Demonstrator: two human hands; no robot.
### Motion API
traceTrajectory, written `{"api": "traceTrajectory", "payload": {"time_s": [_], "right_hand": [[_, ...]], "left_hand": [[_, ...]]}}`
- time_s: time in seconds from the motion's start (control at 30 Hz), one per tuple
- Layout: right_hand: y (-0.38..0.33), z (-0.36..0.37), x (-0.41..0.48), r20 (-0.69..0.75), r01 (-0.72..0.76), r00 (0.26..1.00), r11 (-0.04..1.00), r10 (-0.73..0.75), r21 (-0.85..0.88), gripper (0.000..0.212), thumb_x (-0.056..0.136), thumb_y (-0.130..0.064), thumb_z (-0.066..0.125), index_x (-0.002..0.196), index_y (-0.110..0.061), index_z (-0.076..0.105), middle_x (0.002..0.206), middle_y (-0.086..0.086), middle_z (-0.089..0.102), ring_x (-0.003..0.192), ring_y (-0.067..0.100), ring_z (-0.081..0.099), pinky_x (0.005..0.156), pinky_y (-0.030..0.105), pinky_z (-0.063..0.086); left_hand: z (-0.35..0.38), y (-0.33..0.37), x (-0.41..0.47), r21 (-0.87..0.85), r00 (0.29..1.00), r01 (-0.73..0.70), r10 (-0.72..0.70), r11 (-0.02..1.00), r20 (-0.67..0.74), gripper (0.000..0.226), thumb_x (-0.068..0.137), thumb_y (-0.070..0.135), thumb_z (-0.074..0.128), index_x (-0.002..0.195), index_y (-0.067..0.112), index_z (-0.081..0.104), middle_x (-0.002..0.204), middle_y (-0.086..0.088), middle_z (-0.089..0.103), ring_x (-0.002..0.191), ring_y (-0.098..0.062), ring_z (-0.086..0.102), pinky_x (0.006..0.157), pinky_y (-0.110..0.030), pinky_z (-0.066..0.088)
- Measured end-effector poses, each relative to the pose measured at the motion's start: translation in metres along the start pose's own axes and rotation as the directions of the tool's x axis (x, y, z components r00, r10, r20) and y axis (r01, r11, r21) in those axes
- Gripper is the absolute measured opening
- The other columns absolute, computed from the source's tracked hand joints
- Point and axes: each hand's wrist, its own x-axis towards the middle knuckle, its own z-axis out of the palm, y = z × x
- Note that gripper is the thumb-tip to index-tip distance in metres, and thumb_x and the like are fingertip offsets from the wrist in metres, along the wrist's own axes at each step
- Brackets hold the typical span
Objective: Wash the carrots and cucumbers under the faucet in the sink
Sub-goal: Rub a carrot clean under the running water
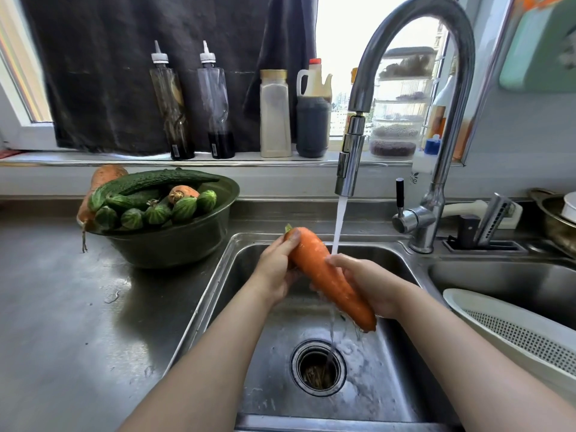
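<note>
A: While the sink (215,288) catches the stream (339,219) from the faucet (350,160), where's the carrot (324,275)?
B: Over the basin, at the water's edge. The left hand (277,266) is curled round its top and the right hand (371,282) is wrapped round its middle (both hands gripping).
A: Advice?
B: I'd roll it fully under the flow, rubbing.

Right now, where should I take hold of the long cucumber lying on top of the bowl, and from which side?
Grip the long cucumber at its middle, coming from above: it lies roughly level across the pile in the green bowl, nothing over it. The left hand and right hand both grip the carrot; free one first.
</note>
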Motion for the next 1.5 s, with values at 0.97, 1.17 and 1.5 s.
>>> {"api": "traceTrajectory", "payload": {"time_s": [0.97,1.17,1.5], "right_hand": [[0.003,-0.001,0.001,-0.017,0.018,1.0,1.0,-0.018,-0.003,0.042,0.098,-0.033,0.06,0.124,-0.001,0.066,0.113,0.017,0.076,0.095,0.028,0.072,0.083,0.039,0.055],[0.003,-0.007,0.001,-0.029,0.009,1.0,1.0,-0.009,-0.003,0.054,0.082,-0.027,0.062,0.126,0.005,0.062,0.103,0.023,0.07,0.083,0.031,0.068,0.077,0.04,0.055],[0.003,-0.001,0.004,-0.092,0.042,0.995,0.998,-0.039,0.036,0.047,0.079,-0.023,0.07,0.116,0.006,0.066,0.098,0.022,0.07,0.081,0.03,0.068,0.071,0.037,0.056]], "left_hand": [[0.0,-0.006,0.004,0.053,0.996,-0.083,0.085,0.995,-0.036,0.075,0.073,0.041,0.076,0.138,0.014,0.05,0.134,-0.017,0.06,0.12,-0.035,0.062,0.099,-0.051,0.056],[0.003,-0.008,0.007,-0.02,0.996,-0.04,0.038,0.999,-0.078,0.047,0.098,0.03,0.065,0.139,0.013,0.049,0.135,-0.017,0.058,0.122,-0.036,0.059,0.104,-0.056,0.052],[0.006,-0.007,0.008,-0.144,0.994,-0.052,0.038,0.988,-0.1,0.044,0.108,0.027,0.048,0.148,0.01,0.044,0.139,-0.023,0.056,0.129,-0.038,0.057,0.11,-0.057,0.046]]}}
